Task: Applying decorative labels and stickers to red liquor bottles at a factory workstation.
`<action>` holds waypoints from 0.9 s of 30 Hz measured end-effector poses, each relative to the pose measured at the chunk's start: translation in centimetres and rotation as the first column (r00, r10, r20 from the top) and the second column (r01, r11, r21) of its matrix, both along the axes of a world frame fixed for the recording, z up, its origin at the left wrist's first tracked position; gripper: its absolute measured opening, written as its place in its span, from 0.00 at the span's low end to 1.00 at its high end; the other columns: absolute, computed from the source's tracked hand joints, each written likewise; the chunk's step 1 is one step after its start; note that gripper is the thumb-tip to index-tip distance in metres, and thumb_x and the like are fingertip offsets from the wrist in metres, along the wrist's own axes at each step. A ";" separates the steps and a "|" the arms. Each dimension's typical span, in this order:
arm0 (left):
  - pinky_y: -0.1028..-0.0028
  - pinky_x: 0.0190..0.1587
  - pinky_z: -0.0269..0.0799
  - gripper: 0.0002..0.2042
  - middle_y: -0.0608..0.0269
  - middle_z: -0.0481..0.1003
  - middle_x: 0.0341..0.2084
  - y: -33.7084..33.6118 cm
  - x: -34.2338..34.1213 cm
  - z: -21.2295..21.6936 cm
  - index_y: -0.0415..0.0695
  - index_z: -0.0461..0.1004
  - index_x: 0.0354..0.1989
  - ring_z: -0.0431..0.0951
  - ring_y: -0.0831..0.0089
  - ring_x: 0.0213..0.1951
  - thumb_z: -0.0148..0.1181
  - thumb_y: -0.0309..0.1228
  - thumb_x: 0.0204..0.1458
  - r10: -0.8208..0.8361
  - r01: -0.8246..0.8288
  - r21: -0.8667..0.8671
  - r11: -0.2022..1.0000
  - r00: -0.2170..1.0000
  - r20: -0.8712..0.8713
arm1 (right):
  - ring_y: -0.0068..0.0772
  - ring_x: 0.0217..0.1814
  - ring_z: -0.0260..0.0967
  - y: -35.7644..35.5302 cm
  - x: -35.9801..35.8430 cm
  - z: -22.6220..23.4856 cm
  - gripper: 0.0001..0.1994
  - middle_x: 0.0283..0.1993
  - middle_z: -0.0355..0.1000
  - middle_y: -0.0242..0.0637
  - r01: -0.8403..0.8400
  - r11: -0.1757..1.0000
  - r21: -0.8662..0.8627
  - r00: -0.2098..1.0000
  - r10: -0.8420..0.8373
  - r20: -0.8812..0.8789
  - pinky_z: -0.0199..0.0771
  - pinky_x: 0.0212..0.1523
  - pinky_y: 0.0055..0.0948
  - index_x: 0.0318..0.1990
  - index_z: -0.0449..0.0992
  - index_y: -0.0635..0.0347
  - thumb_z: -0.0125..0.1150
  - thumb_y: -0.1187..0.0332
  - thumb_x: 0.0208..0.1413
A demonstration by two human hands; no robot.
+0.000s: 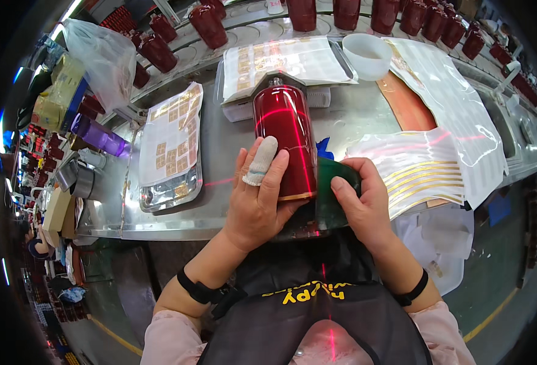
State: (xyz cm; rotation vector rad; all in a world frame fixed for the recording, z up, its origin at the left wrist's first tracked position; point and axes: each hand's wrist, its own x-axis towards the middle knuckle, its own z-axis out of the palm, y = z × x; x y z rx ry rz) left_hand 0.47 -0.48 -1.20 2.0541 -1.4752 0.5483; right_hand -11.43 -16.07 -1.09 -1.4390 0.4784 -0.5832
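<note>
A glossy dark red bottle (284, 131) lies with its neck away from me and a gold band at its near end. My left hand (255, 194) is closed against its left side, a white cloth sleeve (261, 161) over one finger. Red laser lines cross the bottle. To its right, my right hand (366, 204) pinches a dark green, flat scraper-like piece (331, 194) between thumb and fingers. That piece stands close by the bottle's near end; whether they touch, I cannot tell. A dark holder (303, 81) shows behind the bottle's shoulder.
Sheets of gold stickers (172, 137) lie on a metal tray at left, with more sticker sheets (280, 59) behind the bottle. Gold-striped sheets (424, 176) are at right, a white bowl (366, 56) beyond. Red bottles (302, 15) line the conveyor; a purple bottle (100, 135) lies far left.
</note>
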 end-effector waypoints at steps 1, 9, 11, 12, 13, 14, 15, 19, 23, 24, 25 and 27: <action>0.48 0.65 0.51 0.39 0.43 0.60 0.63 0.0 0.0 -0.3 0.39 0.59 0.64 0.60 0.44 0.64 0.70 0.40 0.43 -0.005 0.004 -0.021 1.000 1.000 -0.014 | 0.28 0.36 0.71 0.0 -0.1 0.1 0.12 0.36 0.74 0.41 -0.049 0.998 -0.034 0.998 0.050 0.033 0.72 0.40 0.28 0.44 0.69 0.66 0.60 0.70 0.56; 0.47 0.65 0.50 0.36 0.37 0.59 0.62 0.7 -0.9 -1.4 0.37 0.59 0.63 0.59 0.41 0.64 0.67 0.39 0.47 -0.102 -0.034 -0.249 0.968 0.852 -0.513 | 0.26 0.36 0.71 0.5 0.1 0.6 0.12 0.34 0.74 0.40 -0.116 0.973 -0.202 0.993 0.115 -0.016 0.72 0.38 0.27 0.44 0.70 0.65 0.61 0.70 0.55; 0.47 0.67 0.47 0.36 0.40 0.59 0.62 0.7 -1.0 -1.1 0.38 0.59 0.62 0.58 0.43 0.65 0.69 0.38 0.46 0.068 -0.094 -0.117 0.989 0.975 -0.213 | 0.25 0.36 0.71 0.4 0.1 0.6 0.12 0.34 0.74 0.40 -0.130 0.967 -0.219 0.991 0.128 -0.021 0.72 0.38 0.27 0.44 0.70 0.65 0.61 0.70 0.55; 0.48 0.67 0.45 0.36 0.41 0.59 0.62 0.7 -1.0 -0.9 0.38 0.59 0.62 0.57 0.45 0.65 0.69 0.37 0.46 0.061 -0.066 -0.046 0.997 0.993 -0.104 | 0.24 0.36 0.71 0.4 0.0 0.5 0.12 0.34 0.74 0.39 -0.123 0.971 -0.205 0.992 0.119 -0.030 0.72 0.38 0.26 0.44 0.70 0.65 0.61 0.70 0.55; 0.48 0.68 0.44 0.36 0.43 0.59 0.62 0.5 -0.9 -0.8 0.39 0.59 0.62 0.57 0.46 0.66 0.69 0.37 0.45 0.078 -0.076 0.054 0.996 0.996 -0.031 | 0.23 0.35 0.70 0.3 -0.1 0.5 0.12 0.34 0.74 0.38 -0.114 0.975 -0.192 0.993 0.109 -0.037 0.72 0.38 0.26 0.44 0.70 0.65 0.61 0.70 0.55; 0.49 0.67 0.45 0.37 0.44 0.60 0.62 0.4 -0.7 -0.7 0.39 0.59 0.63 0.59 0.47 0.65 0.69 0.37 0.46 0.075 -0.065 0.127 0.990 0.994 -0.077 | 0.23 0.35 0.69 0.3 -0.1 0.4 0.12 0.34 0.74 0.37 -0.099 0.969 -0.225 0.995 0.094 -0.033 0.71 0.38 0.25 0.44 0.70 0.66 0.61 0.70 0.54; 0.49 0.67 0.45 0.37 0.44 0.60 0.62 0.3 -0.6 -0.7 0.39 0.59 0.63 0.59 0.47 0.65 0.69 0.37 0.46 0.036 -0.034 0.071 0.997 0.999 -0.029 | 0.23 0.35 0.69 0.2 -0.2 0.4 0.12 0.34 0.74 0.37 -0.097 0.969 -0.226 0.995 0.093 -0.026 0.71 0.38 0.25 0.44 0.70 0.66 0.61 0.70 0.54; 0.50 0.67 0.46 0.37 0.38 0.60 0.62 0.6 -0.5 -0.6 0.34 0.57 0.63 0.59 0.42 0.64 0.68 0.36 0.48 -0.131 0.052 -0.228 0.972 0.929 -0.347 | 0.22 0.36 0.68 0.0 -0.1 0.2 0.12 0.34 0.73 0.37 -0.128 0.978 -0.163 0.991 0.118 -0.069 0.71 0.38 0.25 0.44 0.70 0.65 0.61 0.70 0.54; 0.49 0.68 0.41 0.39 0.45 0.58 0.64 0.6 -0.8 -0.8 0.40 0.58 0.64 0.56 0.46 0.66 0.70 0.36 0.43 0.071 -0.074 -0.033 0.997 0.995 -0.071 | 0.22 0.35 0.68 0.0 -0.1 0.0 0.12 0.34 0.73 0.36 -0.134 0.976 -0.170 0.991 0.130 -0.036 0.71 0.38 0.25 0.44 0.70 0.65 0.61 0.70 0.54; 0.51 0.68 0.42 0.39 0.48 0.59 0.63 0.6 -0.9 -0.8 0.42 0.59 0.64 0.58 0.47 0.65 0.70 0.35 0.41 0.073 -0.067 0.063 0.996 0.993 -0.093 | 0.22 0.36 0.69 0.1 -0.1 0.0 0.12 0.34 0.73 0.36 -0.110 0.973 -0.202 0.994 0.104 -0.042 0.71 0.38 0.24 0.44 0.70 0.65 0.61 0.70 0.54; 0.51 0.68 0.43 0.39 0.46 0.60 0.63 0.4 -0.6 -0.8 0.41 0.59 0.64 0.58 0.45 0.65 0.70 0.37 0.42 0.053 -0.046 0.082 0.996 0.994 -0.096 | 0.22 0.36 0.69 0.0 -0.1 0.0 0.12 0.34 0.73 0.36 -0.116 0.974 -0.194 0.993 0.111 -0.037 0.71 0.38 0.24 0.44 0.70 0.65 0.61 0.70 0.54; 0.51 0.68 0.43 0.40 0.43 0.59 0.63 0.3 -0.3 -0.7 0.39 0.58 0.64 0.59 0.44 0.64 0.70 0.38 0.43 -0.016 0.008 -0.065 0.998 0.992 -0.123 | 0.22 0.35 0.68 -0.1 -0.2 0.0 0.12 0.34 0.73 0.36 -0.131 0.980 -0.152 0.991 0.126 -0.045 0.71 0.38 0.25 0.43 0.70 0.65 0.61 0.70 0.54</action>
